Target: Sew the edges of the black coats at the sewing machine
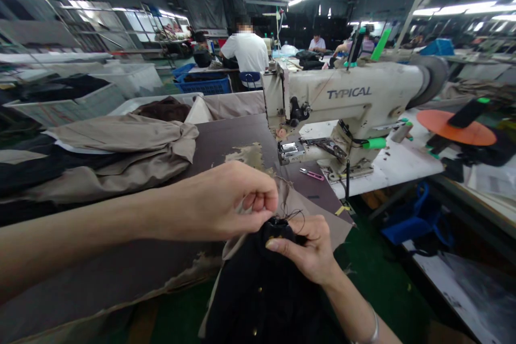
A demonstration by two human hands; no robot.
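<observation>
Here is the dark garment (258, 279), near and central, held up at the near edge of the table (193, 220). The right hand (310, 250) clamps its bunched end, thumb pressed on the front. The left hand (234, 199) reaches across from the left, fingers curled, thumb and forefinger close together at that end (whether they pinch cloth or thread, one cannot tell). Loose dark threads (296, 216) loop above the right hand! Farther right stands the sewing machine (346, 91), pink-handled snips (312, 174) lying just nearer.
</observation>
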